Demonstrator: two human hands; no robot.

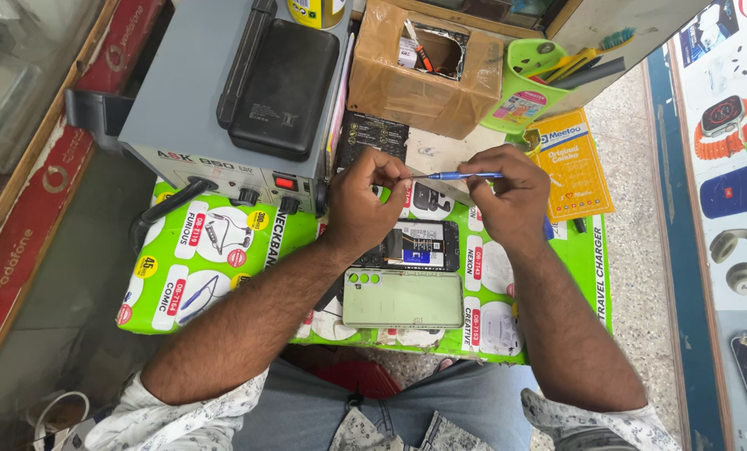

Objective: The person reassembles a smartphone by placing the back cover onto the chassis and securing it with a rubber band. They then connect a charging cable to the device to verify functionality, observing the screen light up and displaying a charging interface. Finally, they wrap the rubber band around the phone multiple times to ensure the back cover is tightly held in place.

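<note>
Left hand (365,200) raised over the green printed surface (223,250), fingertips pinched at the tip of the blue screwdriver (461,176); whether a bit or screw sits between them cannot be told. Right hand (511,196) closed around the shaft, wrist bent inward. Opened phone (419,245) and pale green back cover (403,298) lying just below. Advisable: tool kept level, fingertip pinch light, both hands held over the phone.

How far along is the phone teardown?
Done: the pale green back cover is off and lies on the mat, and the opened phone shows its insides. In hand: both the left hand and right hand hold a blue screwdriver above it. Left: any work inside; cover not yet refitted.
</note>
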